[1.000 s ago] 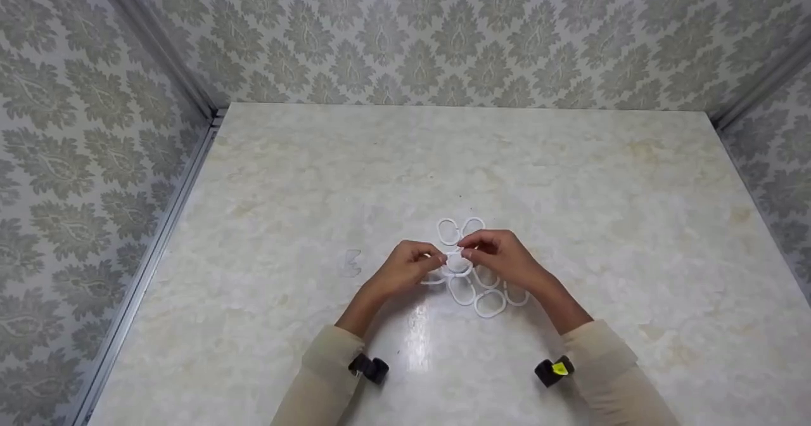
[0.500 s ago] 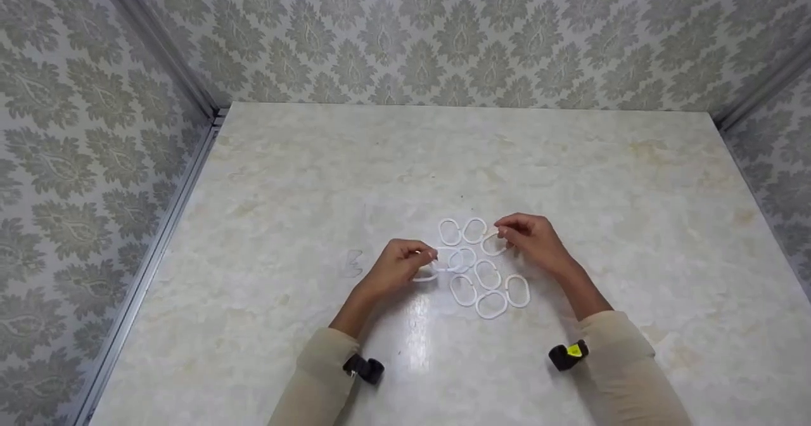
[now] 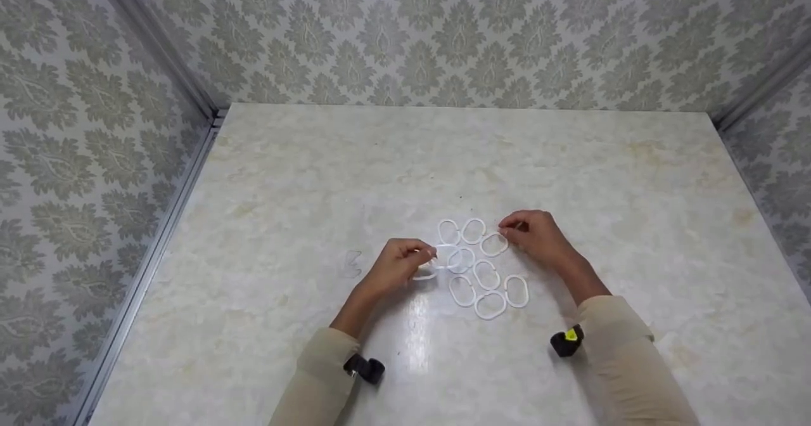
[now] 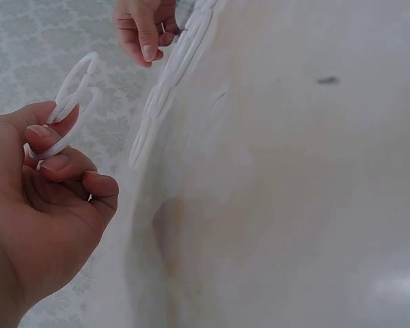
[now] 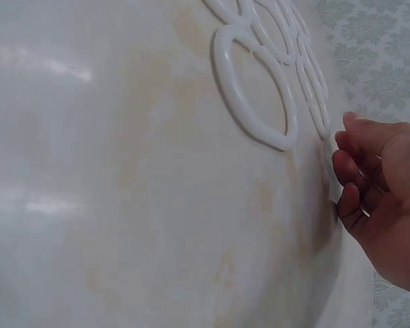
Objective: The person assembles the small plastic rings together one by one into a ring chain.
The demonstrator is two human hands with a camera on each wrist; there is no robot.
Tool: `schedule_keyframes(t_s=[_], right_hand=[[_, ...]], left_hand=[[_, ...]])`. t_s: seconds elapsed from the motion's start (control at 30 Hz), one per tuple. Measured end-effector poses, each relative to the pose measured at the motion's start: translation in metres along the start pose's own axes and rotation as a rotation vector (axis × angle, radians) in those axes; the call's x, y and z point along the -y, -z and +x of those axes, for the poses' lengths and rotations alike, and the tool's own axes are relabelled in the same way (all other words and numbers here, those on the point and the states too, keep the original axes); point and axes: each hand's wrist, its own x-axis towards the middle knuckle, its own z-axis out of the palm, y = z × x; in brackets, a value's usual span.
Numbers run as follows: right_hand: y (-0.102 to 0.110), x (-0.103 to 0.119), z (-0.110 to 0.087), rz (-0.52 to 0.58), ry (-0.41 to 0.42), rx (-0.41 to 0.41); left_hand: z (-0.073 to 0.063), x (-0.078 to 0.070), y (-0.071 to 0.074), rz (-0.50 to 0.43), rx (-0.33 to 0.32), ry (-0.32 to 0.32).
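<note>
My left hand [image 3: 403, 263] pinches a pair of white oval curtain rings [image 4: 94, 102] between thumb and fingers. In the left wrist view the two rings cross each other above the fingertips, each a thin loop with a small gap. In the head view my right hand [image 3: 532, 232] is at the far right end of a cluster of similar rings. Its fingertips are right by the rim of one curtain ring [image 3: 494, 255] lying on the table. The right wrist view shows these fingers [image 5: 376, 137] loosely bent, with nothing between them.
Several more white rings, one of them a near ring [image 3: 491, 318], lie flat and close together on the marbled table [image 3: 602, 185]. A faint pencil-like mark [image 3: 353, 264] is left of the left hand. Patterned walls [image 3: 418, 39] enclose the table's back and sides.
My right hand has moved right, away from the left hand, laid a curtain ring at the cluster's right end and let go. The left hand has shifted slightly left, still holding its rings.
</note>
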Motion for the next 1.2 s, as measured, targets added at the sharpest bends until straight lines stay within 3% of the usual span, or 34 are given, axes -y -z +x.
schedule_keyframes(t_s=[0.53, 1.2], right_hand=[[-0.001, 0.001, 0.009, -0.108, 0.124, 0.077], [-0.001, 0.006, 0.010, -0.281, 0.111, 0.153]], left_hand=[[0.003, 0.002, 0.001, -0.003, -0.013, 0.044], [0.003, 0.001, 0.001, 0.007, -0.003, 0.030]])
